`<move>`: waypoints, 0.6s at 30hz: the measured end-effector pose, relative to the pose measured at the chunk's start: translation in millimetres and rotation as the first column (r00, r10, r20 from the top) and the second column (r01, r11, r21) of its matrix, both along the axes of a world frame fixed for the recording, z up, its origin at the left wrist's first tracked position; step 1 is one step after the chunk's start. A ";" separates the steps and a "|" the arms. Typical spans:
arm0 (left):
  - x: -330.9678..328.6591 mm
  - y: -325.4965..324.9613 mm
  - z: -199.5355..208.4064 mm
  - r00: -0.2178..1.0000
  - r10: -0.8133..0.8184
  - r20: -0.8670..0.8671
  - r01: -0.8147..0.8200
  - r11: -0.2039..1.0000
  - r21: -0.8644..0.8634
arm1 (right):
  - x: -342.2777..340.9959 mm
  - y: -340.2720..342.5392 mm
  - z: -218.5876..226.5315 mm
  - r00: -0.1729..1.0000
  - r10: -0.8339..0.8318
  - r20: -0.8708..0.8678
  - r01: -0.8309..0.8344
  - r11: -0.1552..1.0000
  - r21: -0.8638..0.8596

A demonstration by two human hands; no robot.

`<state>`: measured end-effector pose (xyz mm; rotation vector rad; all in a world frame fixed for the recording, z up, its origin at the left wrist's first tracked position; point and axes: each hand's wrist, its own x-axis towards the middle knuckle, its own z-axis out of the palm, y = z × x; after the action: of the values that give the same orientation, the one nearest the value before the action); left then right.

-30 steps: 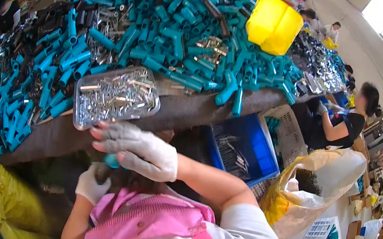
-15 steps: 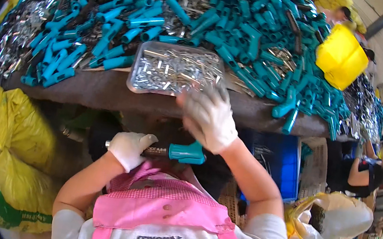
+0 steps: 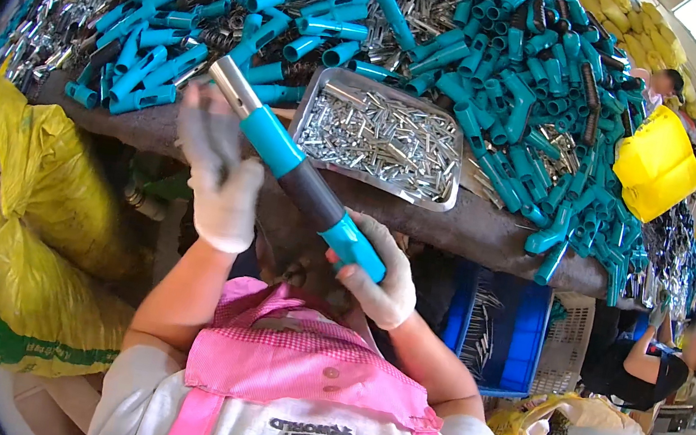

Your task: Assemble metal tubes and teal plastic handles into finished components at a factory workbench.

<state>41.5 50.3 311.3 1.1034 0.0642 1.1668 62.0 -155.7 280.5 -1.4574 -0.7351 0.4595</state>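
Teal-and-black tube aslant between two gloved hands

A tubular tool body (image 3: 312,196), teal at two sections with a black sleeve between them and a bare silver metal end, lies at the middle of the view, its silver end toward ten o'clock; the right hand (image 3: 388,283), gloved, just off centre toward five o'clock, has its fingers wrapped round the lower teal end; the left hand (image 3: 221,184), also gloved, is at nine o'clock beside the upper half, its fingers blurred but apparently extended, and I cannot tell whether they touch the tube.

At twelve o'clock a clear tray (image 3: 458,167) of small silver metal pins (image 3: 379,136) stands near the table edge, over a brown cloth (image 3: 525,250); teal plastic housings (image 3: 512,98) heap up from ten to two o'clock, mixed with metal parts; a yellow plastic container (image 3: 658,166) sits at two.

At four o'clock are a blue crate (image 3: 520,336) holding thin rods, a white crate (image 3: 567,343) just beside it, and, farther out, a co-worker in a black top (image 3: 638,368).

Writing shows in two places: dark lettering, upside down, on the grey T-shirt (image 3: 309,432) at six o'clock, below the pink apron bib (image 3: 250,375); pale, small characters on the green panel (image 3: 28,340) of a yellow sack (image 3: 37,168) at eight.
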 end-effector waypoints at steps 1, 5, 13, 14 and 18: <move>-11.1 2.2 -4.7 0.923 -0.371 -0.099 0.320 0.886 -0.337 | 11.9 0.0 6.7 0.971 0.037 0.236 -0.020 0.997 -0.073; -7.8 10.5 -31.7 0.774 -0.620 0.127 0.538 0.539 -0.649 | 78.1 1.5 12.1 0.680 -0.048 0.732 0.300 0.929 -0.218; -28.5 -1.8 -72.8 0.546 -0.756 -0.361 0.726 0.642 -0.245 | 142.3 12.8 2.0 0.334 0.051 0.941 0.645 0.716 -0.267; -30.3 -2.5 -76.2 0.496 -0.773 -0.396 0.764 0.605 -0.224 | 140.7 11.0 9.0 0.370 -0.015 0.929 0.609 0.759 -0.230; -30.0 -2.2 -80.7 0.362 -0.777 -0.515 0.836 0.515 -0.189 | 127.1 2.6 45.7 0.642 0.020 0.767 0.310 0.908 -0.282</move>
<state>11.5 48.1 230.6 1.3002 -0.1080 -0.1016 189.1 -153.2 326.2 -2.1144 -1.2214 -0.2028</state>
